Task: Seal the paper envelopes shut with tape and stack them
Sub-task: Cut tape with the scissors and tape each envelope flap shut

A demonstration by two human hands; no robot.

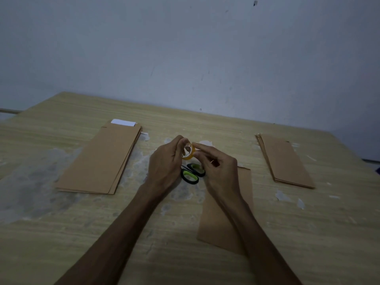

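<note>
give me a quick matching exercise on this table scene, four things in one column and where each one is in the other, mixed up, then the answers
Things:
1. tape roll
2. scissors
3. tall envelope stack
4. single envelope

Places:
a. on the table's left side, white paper showing at its far end
b. held above the table between both hands
c. flat on the table, under the right forearm
d. on the table just below the hands, green and black handles showing

Pairs: 1-b, 2-d, 3-a, 4-c
</note>
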